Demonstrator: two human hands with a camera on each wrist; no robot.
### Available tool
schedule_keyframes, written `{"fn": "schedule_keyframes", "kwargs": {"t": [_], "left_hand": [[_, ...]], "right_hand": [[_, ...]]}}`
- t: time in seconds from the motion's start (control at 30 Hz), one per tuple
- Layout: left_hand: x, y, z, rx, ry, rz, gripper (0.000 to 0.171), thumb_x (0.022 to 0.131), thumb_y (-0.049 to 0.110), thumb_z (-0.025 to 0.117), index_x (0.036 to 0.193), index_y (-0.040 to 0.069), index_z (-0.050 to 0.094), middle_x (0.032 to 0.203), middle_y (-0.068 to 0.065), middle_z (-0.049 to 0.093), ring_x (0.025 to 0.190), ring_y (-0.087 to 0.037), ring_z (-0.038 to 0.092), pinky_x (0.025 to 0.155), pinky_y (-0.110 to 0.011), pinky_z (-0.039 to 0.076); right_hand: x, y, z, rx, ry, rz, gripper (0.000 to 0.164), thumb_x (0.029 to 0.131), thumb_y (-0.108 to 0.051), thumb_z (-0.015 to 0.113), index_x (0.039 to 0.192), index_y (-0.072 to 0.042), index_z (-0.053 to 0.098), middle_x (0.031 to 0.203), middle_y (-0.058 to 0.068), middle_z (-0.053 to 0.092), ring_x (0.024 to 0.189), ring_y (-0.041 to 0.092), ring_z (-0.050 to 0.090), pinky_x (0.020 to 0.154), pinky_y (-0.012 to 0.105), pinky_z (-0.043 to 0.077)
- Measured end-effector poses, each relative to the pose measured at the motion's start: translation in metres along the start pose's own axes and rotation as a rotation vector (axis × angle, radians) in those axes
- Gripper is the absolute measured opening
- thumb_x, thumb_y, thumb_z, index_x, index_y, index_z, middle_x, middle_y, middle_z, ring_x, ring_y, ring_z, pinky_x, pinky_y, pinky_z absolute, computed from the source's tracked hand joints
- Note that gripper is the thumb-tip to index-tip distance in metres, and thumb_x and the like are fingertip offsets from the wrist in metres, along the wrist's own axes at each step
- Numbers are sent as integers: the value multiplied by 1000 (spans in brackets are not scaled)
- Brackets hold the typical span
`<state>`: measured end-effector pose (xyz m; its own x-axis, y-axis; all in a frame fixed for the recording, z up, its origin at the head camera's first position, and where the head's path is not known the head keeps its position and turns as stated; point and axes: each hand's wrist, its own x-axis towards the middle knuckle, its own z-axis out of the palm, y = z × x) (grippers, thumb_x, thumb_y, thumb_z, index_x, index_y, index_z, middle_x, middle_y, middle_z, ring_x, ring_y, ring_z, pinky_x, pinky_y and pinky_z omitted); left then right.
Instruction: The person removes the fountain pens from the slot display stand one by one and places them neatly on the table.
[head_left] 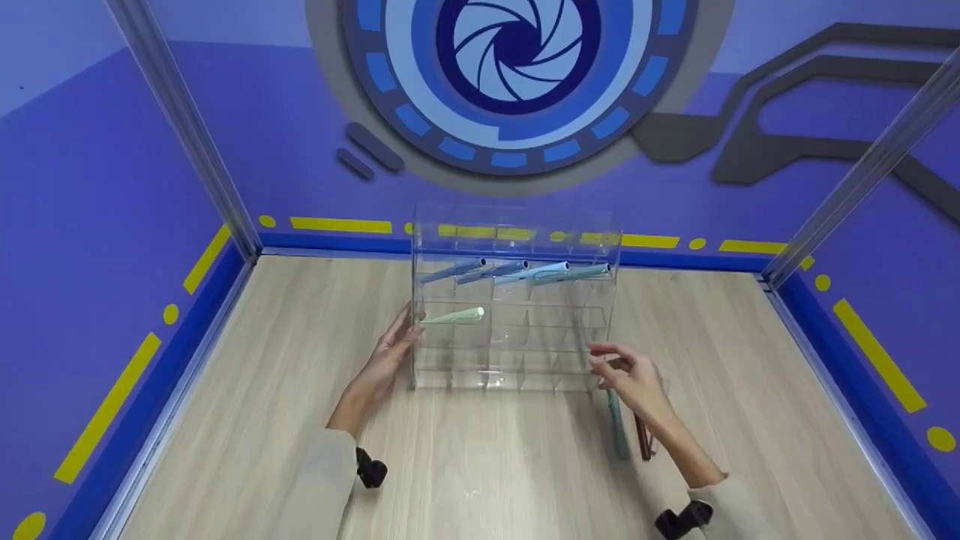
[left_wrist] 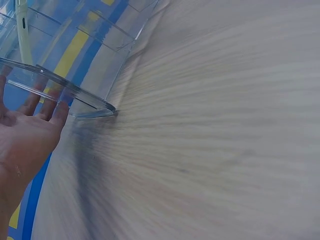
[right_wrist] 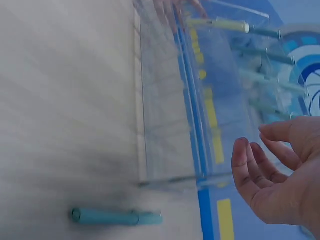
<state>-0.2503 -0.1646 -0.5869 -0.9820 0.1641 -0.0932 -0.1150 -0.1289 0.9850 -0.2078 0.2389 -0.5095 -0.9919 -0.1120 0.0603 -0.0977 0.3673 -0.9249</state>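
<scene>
Enclosing walls: purple-blue panels (head_left: 285, 142) with yellow dashes, filling the upper frame and both sides; round emblem (head_left: 517, 142) at upper centre.
Table: pale wood-grain top (head_left: 480, 480), centre to lower edge.
Metal posts: left post (head_left: 180, 127) at upper left, right post (head_left: 870, 165) at upper right.
Clear rack: compartmented stand (head_left: 469, 360) on the table, centre of the frame, near the back wall.
Sleeves: light fabric, lower left (head_left: 319, 480) and lower right.
Left hand (head_left: 381, 364): left of centre, grasping the rack's side edge between thumb and fingers.
Right hand (head_left: 634, 382): right of centre, fingers loosely bent, holding nothing; beside the rack's right edge, contact cannot be told.
Racked pens: four blue to teal pens (head_left: 551, 273) in an upper row; pale green pen (head_left: 454, 316) below, at left.
Loose pens: teal pen (head_left: 617, 427) and dark red pen (head_left: 643, 439), lower right, on the table.
Obstruction: right hand and forearm, partly covering the loose pens.
Wrist devices: black units (head_left: 370, 469) at both cuffs.
</scene>
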Motion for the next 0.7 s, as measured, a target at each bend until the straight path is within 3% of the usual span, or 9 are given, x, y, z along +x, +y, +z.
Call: {"fn": "schedule_keyframes", "kwargs": {"t": [0.27, 0.37, 0.53, 0.7], "left_hand": [[0, 0, 0, 15, -26, -14, 64, 109, 44, 47, 164, 39, 16, 173, 3, 15, 161, -26, 10, 131, -51, 1], [0, 0, 1, 22, -24, -14, 65, 108, 47, 47, 164, 39, 16, 173, 3, 15, 161, -27, 11, 131, -53, 0], [-2, -2, 0, 4, -5, -17, 67, 107, 46, 50, 164, 37, 17, 173, 2, 14, 161, -27, 14, 132, -50, 2], [-2, -2, 0, 3, -21, 19, 66, 109, 42, 48, 165, 32, 15, 173, -2, 17, 160, -29, 17, 132, -50, 5]], "right_hand": [[12, -11, 39, 87, -139, -186, 30, 100, -3, 63, 128, 8, 64, 124, 29, 67, 96, 3, 71, 78, 28, 64], [17, -16, 54, 126, -161, -200, 32, 100, -3, 64, 129, 9, 63, 125, 30, 67, 96, 4, 71, 79, 31, 64], [25, -28, 79, 186, -176, -190, 35, 99, -4, 65, 132, 7, 62, 131, 27, 66, 98, 17, 74, 80, 30, 64], [33, -39, 103, 272, -172, -157, 43, 99, -4, 66, 140, 3, 58, 140, 23, 62, 101, 24, 74, 81, 32, 64]]}}
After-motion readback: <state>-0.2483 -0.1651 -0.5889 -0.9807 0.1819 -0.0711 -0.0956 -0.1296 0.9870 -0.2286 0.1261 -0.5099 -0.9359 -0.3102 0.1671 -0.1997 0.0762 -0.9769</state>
